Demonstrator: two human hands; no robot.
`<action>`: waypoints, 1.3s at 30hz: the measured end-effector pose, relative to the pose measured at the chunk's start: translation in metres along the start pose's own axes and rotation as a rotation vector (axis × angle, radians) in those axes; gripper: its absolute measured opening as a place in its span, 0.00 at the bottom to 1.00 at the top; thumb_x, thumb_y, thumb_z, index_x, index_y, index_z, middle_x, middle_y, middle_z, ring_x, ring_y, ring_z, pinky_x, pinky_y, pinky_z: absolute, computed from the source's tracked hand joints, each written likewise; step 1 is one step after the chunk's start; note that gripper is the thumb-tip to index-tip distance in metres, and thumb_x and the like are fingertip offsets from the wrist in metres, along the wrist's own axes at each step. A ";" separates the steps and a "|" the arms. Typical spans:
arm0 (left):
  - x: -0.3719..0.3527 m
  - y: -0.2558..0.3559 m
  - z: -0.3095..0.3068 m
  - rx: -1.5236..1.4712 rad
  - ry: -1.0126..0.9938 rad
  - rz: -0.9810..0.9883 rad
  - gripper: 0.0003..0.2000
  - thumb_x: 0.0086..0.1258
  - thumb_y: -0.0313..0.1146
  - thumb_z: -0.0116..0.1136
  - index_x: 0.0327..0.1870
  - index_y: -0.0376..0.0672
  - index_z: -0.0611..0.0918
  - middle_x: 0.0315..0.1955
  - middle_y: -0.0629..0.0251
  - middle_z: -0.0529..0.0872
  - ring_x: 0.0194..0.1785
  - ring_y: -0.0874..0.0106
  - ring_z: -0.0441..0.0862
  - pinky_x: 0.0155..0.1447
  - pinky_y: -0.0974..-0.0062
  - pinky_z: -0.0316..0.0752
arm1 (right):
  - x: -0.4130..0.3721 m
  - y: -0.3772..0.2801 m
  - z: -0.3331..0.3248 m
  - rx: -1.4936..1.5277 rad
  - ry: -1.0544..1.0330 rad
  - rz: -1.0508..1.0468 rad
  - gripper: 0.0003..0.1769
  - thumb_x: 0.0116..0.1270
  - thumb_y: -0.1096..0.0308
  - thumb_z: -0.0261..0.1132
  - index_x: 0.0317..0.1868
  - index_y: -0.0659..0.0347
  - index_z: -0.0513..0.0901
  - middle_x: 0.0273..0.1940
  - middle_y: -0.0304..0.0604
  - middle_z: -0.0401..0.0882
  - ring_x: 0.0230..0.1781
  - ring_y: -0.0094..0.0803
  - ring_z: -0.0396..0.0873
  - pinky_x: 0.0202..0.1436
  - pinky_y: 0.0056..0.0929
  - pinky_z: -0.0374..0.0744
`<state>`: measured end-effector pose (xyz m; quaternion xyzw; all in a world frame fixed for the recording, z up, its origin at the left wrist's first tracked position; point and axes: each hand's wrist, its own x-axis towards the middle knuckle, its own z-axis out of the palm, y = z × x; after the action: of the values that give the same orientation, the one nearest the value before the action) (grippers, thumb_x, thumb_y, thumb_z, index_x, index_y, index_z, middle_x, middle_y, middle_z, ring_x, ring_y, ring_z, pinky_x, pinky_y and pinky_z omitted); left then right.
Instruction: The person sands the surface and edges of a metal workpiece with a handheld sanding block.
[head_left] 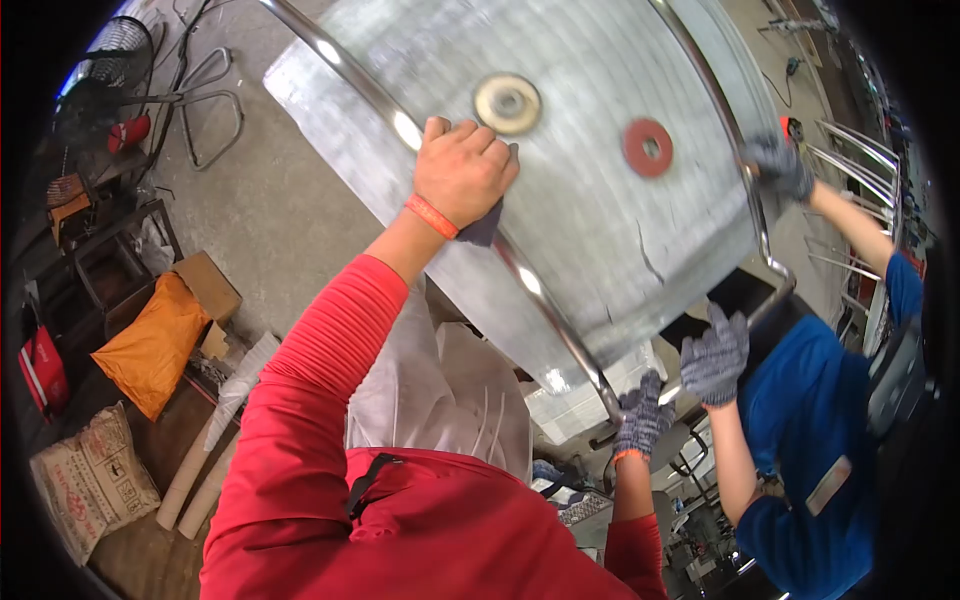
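Note:
My bare left hand is closed in a fist over one side of a shiny bent metal tube frame. A dark grey piece, perhaps cloth or sandpaper, sticks out below its palm against the tube. In a grey knitted glove, my right hand wraps round the frame's near corner. The frame lies over a table covered in pale, cloudy sheeting. On that cover sit a cream round disc with a metal centre and a red ring-shaped disc.
At the right a co-worker in a blue shirt has one gloved hand on the frame's far side and another gloved hand near its corner. Floor left holds an orange bag, a printed sack and cardboard tubes.

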<state>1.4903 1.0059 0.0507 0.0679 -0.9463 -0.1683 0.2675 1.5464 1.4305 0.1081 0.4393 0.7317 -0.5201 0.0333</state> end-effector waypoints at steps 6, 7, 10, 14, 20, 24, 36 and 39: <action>0.061 -0.134 -0.027 0.079 -0.023 -0.026 0.14 0.59 0.34 0.66 0.18 0.47 0.73 0.20 0.68 0.74 0.30 0.67 0.75 0.41 0.65 0.64 | 0.029 0.015 -0.039 -1.014 0.024 -0.337 0.38 0.68 0.56 0.69 0.73 0.64 0.64 0.63 0.63 0.75 0.62 0.48 0.76 0.65 0.38 0.74; 0.070 -0.157 -0.030 0.080 -0.026 -0.021 0.14 0.60 0.33 0.66 0.18 0.46 0.74 0.19 0.68 0.74 0.29 0.66 0.75 0.41 0.65 0.64 | 0.051 0.036 -0.066 -1.150 -0.037 -0.409 0.41 0.68 0.56 0.69 0.71 0.73 0.64 0.65 0.60 0.74 0.63 0.45 0.76 0.65 0.38 0.75; 0.091 -0.216 -0.037 0.096 -0.011 -0.030 0.14 0.60 0.34 0.66 0.19 0.45 0.74 0.20 0.68 0.75 0.29 0.66 0.75 0.41 0.65 0.65 | 0.035 0.018 -0.048 -1.607 0.040 -0.356 0.41 0.69 0.54 0.67 0.71 0.73 0.63 0.67 0.59 0.71 0.63 0.46 0.75 0.65 0.38 0.76; 0.109 -0.269 -0.044 0.180 -0.025 -0.044 0.13 0.62 0.38 0.65 0.19 0.46 0.77 0.21 0.69 0.79 0.32 0.67 0.79 0.43 0.65 0.66 | 0.006 -0.009 -0.011 -1.491 0.174 -0.241 0.42 0.68 0.50 0.68 0.71 0.71 0.64 0.68 0.59 0.71 0.63 0.45 0.75 0.66 0.40 0.74; 0.142 -0.354 -0.051 0.198 0.008 -0.037 0.16 0.65 0.40 0.64 0.19 0.44 0.76 0.22 0.63 0.78 0.30 0.61 0.77 0.42 0.63 0.65 | 0.014 -0.005 -0.011 -1.513 0.322 -0.168 0.37 0.73 0.50 0.62 0.72 0.65 0.65 0.67 0.60 0.71 0.66 0.47 0.72 0.70 0.34 0.71; 0.167 -0.447 -0.073 0.311 -0.063 -0.263 0.20 0.69 0.44 0.61 0.21 0.37 0.81 0.26 0.47 0.83 0.36 0.46 0.80 0.46 0.51 0.73 | 0.029 0.004 -0.036 -1.783 0.074 -0.310 0.44 0.63 0.39 0.66 0.68 0.65 0.70 0.54 0.58 0.79 0.49 0.47 0.78 0.57 0.40 0.78; -0.037 -0.304 -0.170 0.213 -0.360 -0.957 0.29 0.64 0.59 0.62 0.33 0.33 0.85 0.30 0.43 0.86 0.35 0.49 0.86 0.43 0.56 0.78 | -0.048 -0.008 0.024 -0.494 0.219 0.113 0.30 0.57 0.50 0.78 0.47 0.68 0.82 0.42 0.48 0.85 0.39 0.38 0.84 0.46 0.40 0.81; -0.098 -0.203 -0.162 0.117 -0.699 -0.969 0.31 0.62 0.64 0.62 0.33 0.37 0.85 0.27 0.47 0.87 0.33 0.52 0.87 0.39 0.57 0.80 | -0.029 0.011 0.013 0.284 0.045 0.217 0.20 0.70 0.48 0.66 0.27 0.52 0.77 0.21 0.33 0.75 0.17 0.33 0.73 0.50 0.39 0.77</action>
<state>1.6670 0.7924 0.0610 0.4468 -0.8473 -0.2310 -0.1707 1.5665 1.4035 0.1083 0.5275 0.5998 -0.6016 0.0102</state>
